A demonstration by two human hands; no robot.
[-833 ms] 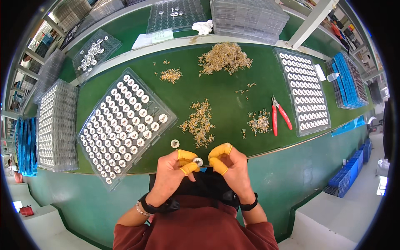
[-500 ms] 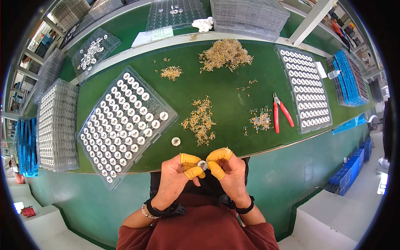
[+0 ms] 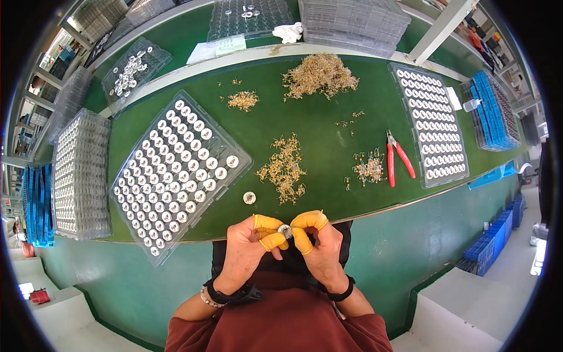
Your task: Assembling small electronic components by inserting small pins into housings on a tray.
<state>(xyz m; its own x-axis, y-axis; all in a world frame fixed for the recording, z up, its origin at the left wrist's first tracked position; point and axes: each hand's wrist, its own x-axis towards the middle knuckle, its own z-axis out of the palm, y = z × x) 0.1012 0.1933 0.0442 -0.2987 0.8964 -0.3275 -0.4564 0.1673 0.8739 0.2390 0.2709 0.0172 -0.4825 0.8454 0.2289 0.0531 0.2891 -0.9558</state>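
Observation:
Just in front of the table's near edge, a small round silver-white disc part (image 3: 285, 231) is held between my two hands. My left hand (image 3: 244, 245) pinches its left side, with yellow finger covers on thumb and fingers. Covered in the same way, my right hand (image 3: 324, 245) is closed at the disc's right edge; whether a tiny component is also in its fingertips is hidden. A single loose white disc (image 3: 249, 198) lies on the green table (image 3: 328, 152) beyond my left hand. Past my hands spreads a pile of small orange components with wire leads (image 3: 282, 168).
On the left lies a clear tray of white discs (image 3: 176, 176), beside stacked filled trays (image 3: 81, 176). Red-handled cutters (image 3: 399, 159) rest right of a small component heap (image 3: 369, 168). A larger heap (image 3: 321, 76) sits at the back; another disc tray (image 3: 430, 123) stands right.
Both hands stay at the disc with nearly the same grip; the right hand and wrist have shifted very slightly. The table scene sits slightly differently in the picture.

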